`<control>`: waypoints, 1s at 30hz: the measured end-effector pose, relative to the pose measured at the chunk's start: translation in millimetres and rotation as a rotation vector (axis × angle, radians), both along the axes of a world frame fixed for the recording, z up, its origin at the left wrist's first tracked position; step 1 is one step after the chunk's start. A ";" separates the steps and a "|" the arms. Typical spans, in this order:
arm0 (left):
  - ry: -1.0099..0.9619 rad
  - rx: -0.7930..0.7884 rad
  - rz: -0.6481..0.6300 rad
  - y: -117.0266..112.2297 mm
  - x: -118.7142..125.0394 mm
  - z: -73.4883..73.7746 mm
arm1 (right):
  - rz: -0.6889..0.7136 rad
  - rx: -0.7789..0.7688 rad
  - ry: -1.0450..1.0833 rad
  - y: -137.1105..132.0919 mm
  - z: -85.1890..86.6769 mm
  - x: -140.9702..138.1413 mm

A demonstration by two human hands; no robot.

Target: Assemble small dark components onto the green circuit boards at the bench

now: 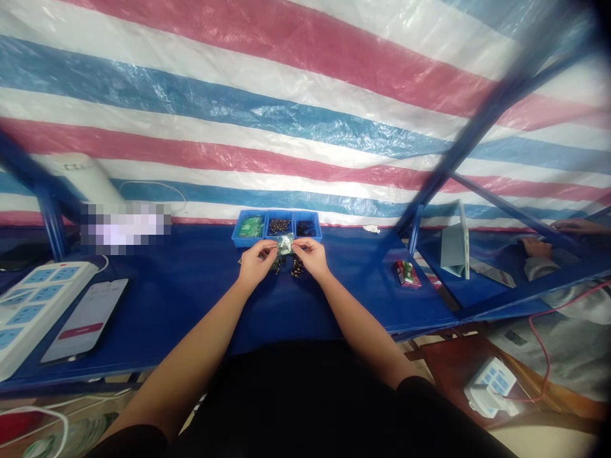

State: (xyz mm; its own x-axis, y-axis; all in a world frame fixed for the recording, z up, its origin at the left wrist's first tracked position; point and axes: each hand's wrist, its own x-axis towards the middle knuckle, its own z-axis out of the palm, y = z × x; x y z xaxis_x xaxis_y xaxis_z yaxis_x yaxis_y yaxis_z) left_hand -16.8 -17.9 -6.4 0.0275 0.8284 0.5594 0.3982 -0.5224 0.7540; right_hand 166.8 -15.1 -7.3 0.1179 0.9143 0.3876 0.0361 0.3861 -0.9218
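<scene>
A small shiny, clear-looking packet (pixel 285 244) with whitish and greenish tones is stretched between my two hands above the blue table. My left hand (pixel 258 262) pinches its left edge with closed fingers. On the opposite edge, my right hand (pixel 311 256) grips it between thumb and fingers. Small dark and brass-coloured parts (pixel 297 267) lie just below the hands, partly hidden by them. Right behind stands a blue three-compartment bin (pixel 245 242): green flat pieces (pixel 252 226) at left, brass-coloured small parts (pixel 279 226) in the middle, dark parts (pixel 308 228) at right.
On the blue table (pixel 181 305), a phone (pixel 86 321) and a white power strip (pixel 48 299) lie at left. A small red box (pixel 407 274) sits at right, near a blue frame post (pixel 414 232). Beyond it are a tablet (pixel 457 245) and another person's hand (pixel 537 248).
</scene>
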 end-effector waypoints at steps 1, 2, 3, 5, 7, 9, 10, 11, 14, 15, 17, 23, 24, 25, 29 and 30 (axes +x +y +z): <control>-0.010 -0.005 -0.005 -0.2 -0.2 0.6 | -0.011 0.001 0.007 -0.2 0.6 -0.1; -0.015 -0.013 -0.014 -0.6 -0.4 1.4 | -0.019 0.001 0.018 -0.3 1.1 -0.1; -0.014 -0.024 -0.024 -1.1 -0.6 2.2 | -0.019 -0.001 0.031 -0.4 1.6 -0.1; -0.005 -0.041 -0.039 -2.2 -0.6 3.4 | -0.011 -0.006 0.049 -0.3 1.8 -0.1; 0.003 -0.052 -0.050 -3.0 0.1 3.6 | -0.008 -0.011 0.047 0.1 1.2 -0.1; 0.006 -0.060 -0.068 -2.9 1.1 2.8 | -0.009 -0.011 0.033 0.4 0.2 -0.2; 0.006 -0.061 -0.081 -2.7 1.6 2.3 | -0.007 -0.011 0.027 0.3 -0.1 -0.4; 0.008 -0.061 -0.094 -2.4 2.0 1.7 | -0.001 -0.013 0.021 -0.1 -0.1 -0.6; 0.033 -0.053 -0.099 -1.7 2.4 0.2 | 0.012 -0.014 0.002 -2.9 2.1 -1.3; 0.046 -0.051 -0.090 -1.7 2.2 -0.1 | 0.014 -0.012 -0.007 -4.1 3.4 -1.4; 0.066 -0.044 -0.071 -1.7 1.6 -0.8 | 0.028 -0.001 -0.025 -6.0 5.9 -1.6; 0.013 -0.053 -0.022 0.3 -2.3 -3.4 | 0.035 -0.002 -0.048 -3.3 3.2 -0.6; 0.001 -0.056 -0.013 0.9 -3.0 -3.9 | 0.025 -0.013 -0.059 -2.3 1.8 -0.3; -0.009 -0.059 -0.005 1.5 -3.7 -4.2 | 0.017 -0.023 -0.075 -1.6 0.6 -0.1; -0.027 -0.067 0.004 2.4 -4.6 -4.2 | 0.047 -0.037 -0.070 -0.5 -1.4 -0.6; -0.029 -0.069 0.002 2.2 -4.5 -4.0 | 0.062 -0.037 -0.041 -0.5 -1.3 -1.0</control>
